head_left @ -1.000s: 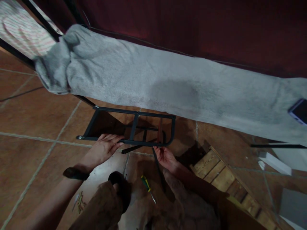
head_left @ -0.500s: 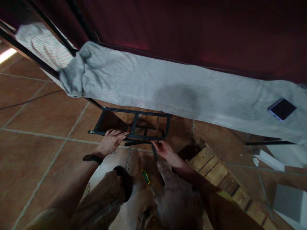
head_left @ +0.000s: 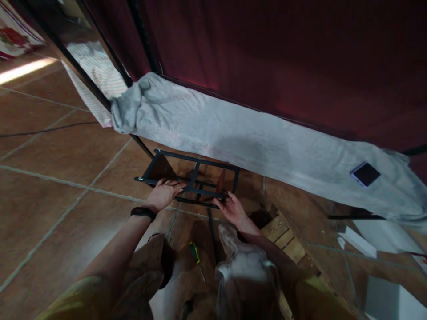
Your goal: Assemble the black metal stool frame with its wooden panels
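Observation:
A small black shelf frame lies low over the tiled floor in front of me, with a dark brown panel at its left end and a reddish-brown panel standing slantwise near its right end. My left hand, a black band on its wrist, has its fingers laid together over the near rail. At the right end of that same rail, my right hand grips with thumb and fingers around the bar; any small part between them cannot be made out. A green and yellow screwdriver lies between my legs.
A bench draped with a grey towel runs behind the frame, a phone on it. Slatted wood lies to the right, white box pieces beyond. A cable crosses the floor at left.
The view has swung, shifting the scene. The reddish-brown panel shows wider and more slanted. My right hand has turned a little at the rail; my left hand stays on it.

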A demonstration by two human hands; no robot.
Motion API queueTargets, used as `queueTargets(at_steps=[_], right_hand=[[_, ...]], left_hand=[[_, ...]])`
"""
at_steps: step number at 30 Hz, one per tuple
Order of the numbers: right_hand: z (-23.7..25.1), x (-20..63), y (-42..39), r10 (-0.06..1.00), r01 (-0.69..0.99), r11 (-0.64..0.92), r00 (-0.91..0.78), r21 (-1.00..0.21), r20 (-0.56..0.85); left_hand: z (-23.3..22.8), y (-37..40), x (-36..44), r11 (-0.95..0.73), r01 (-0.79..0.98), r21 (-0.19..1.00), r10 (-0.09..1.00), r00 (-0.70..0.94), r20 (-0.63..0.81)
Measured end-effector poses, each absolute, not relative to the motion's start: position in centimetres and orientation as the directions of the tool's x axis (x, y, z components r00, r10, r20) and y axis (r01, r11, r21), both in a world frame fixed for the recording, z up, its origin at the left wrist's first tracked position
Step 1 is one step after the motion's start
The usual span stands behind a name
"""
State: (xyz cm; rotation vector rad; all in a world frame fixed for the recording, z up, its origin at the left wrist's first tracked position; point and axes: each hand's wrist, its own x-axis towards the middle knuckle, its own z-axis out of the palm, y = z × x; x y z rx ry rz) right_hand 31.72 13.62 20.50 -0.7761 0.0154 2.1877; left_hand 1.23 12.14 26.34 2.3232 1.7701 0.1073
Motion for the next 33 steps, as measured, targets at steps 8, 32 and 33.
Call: queueTargets(at_steps=[8,32,33], right_hand=[[20.5,30.4,14.5,0.666,-0.585,-0.712,-0.386,-0.390,-0.638],[20.7,31.2,14.3,0.652,-0.579,-0.749,-0.553,-0.323,-0.519],[20.6,31.5,14.2,0.641,-0.550,-0.763,-0.578,-0.339,-0.505]], left_hand=[[26.5,11.8,1.5,-0.240,0.952,0.192,0.963,0.258,-0.077],[24.3,12.3,15.8,-0.386,0.866,0.317,0.919,0.389,0.054],[24.2,12.4,16.0,-0.387,0.862,0.328,0.918,0.392,0.055]])
